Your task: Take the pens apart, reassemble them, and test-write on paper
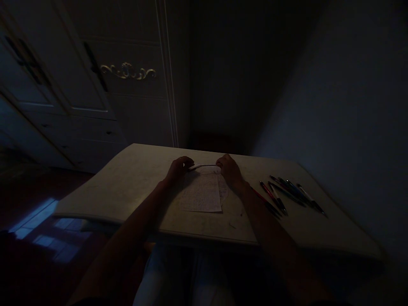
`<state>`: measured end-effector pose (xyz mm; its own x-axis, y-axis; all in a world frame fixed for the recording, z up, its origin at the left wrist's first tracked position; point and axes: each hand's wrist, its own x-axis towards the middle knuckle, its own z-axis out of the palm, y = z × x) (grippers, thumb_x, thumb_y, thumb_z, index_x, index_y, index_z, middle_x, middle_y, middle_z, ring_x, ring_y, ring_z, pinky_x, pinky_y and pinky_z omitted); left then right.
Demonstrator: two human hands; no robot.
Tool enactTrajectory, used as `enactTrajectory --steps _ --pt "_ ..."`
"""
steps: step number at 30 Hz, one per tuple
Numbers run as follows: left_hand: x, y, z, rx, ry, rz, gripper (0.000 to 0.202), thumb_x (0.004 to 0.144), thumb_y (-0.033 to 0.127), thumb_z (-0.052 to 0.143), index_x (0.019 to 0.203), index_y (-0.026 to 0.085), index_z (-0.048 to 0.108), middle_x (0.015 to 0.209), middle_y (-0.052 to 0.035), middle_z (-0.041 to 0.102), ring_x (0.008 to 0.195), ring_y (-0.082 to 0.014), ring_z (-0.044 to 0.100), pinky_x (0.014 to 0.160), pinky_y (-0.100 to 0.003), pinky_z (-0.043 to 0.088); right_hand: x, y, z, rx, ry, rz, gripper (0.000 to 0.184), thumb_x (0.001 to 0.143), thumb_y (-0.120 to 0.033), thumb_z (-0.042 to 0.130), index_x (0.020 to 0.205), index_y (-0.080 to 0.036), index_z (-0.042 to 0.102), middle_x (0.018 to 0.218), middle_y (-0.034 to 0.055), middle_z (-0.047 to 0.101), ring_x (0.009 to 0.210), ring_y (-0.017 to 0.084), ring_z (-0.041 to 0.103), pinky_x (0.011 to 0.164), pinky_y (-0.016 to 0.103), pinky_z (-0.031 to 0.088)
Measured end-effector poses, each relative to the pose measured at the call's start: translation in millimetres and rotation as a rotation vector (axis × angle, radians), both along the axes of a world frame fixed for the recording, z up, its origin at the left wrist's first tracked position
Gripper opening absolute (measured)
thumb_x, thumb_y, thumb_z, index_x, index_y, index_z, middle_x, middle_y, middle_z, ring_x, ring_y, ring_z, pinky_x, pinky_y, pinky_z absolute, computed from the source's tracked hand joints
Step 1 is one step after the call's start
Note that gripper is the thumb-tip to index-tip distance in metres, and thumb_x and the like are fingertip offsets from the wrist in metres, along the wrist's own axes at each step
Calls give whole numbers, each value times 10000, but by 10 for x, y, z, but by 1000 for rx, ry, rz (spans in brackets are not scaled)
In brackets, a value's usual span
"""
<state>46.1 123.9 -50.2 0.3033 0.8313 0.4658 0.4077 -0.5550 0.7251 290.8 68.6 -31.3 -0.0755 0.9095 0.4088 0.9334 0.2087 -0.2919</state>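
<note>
Centrally, I see both hands resting on the far part of the tabletop (pixel 134 187), each pinching one end of a thin pen (pixel 204 166) that lies crosswise between them. My left hand (pixel 179 168) has its fingers curled down around the pale end of the pen; my right hand (pixel 228 169) is likewise curled, fingertips closed on the dark end. Neither hand is spread flat, and both knuckles face the camera. The pen is held level, just above or touching the top edge of a sheet of paper (pixel 201 193); in this dim light I cannot tell which.

The sheet of paper lies flat on the tabletop between my forearms, its long side running toward me, and it carries faint lines of handwriting too small to read. A second, rounder pale patch shows at its right edge, under my right wrist.

To the right of my right forearm, well apart from the sheet, a loose group of pens (pixel 288 193) lies on the tabletop, fanned out side by side, with red and dark barrels visible.

The tabletop is pale, with a rounded front edge. Beyond it on the left stands a light cabinet (pixel 95 93) with panelled doors and a gilt scroll ornament (pixel 128 71). A plain wall (pixel 344 110) rises on the right. The floor (pixel 41 221) at lower left is dark, with a bluish patch of light.
</note>
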Motion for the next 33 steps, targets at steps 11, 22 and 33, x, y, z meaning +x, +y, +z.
enactTrajectory --steps 11,22,33 --pt "10 -83 38 -138 -91 -37 146 766 303 678 856 191 705 912 -87 735 811 -206 646 757 -354 535 -54 1 -11 41 74 78 214 938 -120 434 956 -171 641 1007 103 698 921 211 613 856 321 399" --pt "17 -56 66 -151 -163 -53 175 760 343 704 794 171 705 835 -71 723 807 -205 678 767 -324 553 -36 38 -62 15 45 46 207 947 -139 440 966 -164 644 1008 109 702 928 215 604 856 317 392" --pt "38 -49 6 -159 -208 -38 195 761 354 704 801 164 726 834 -76 726 789 -206 671 737 -327 554 -47 29 -50 32 112 77 209 941 -152 444 961 -160 651 1010 111 700 924 219 609 875 338 402"
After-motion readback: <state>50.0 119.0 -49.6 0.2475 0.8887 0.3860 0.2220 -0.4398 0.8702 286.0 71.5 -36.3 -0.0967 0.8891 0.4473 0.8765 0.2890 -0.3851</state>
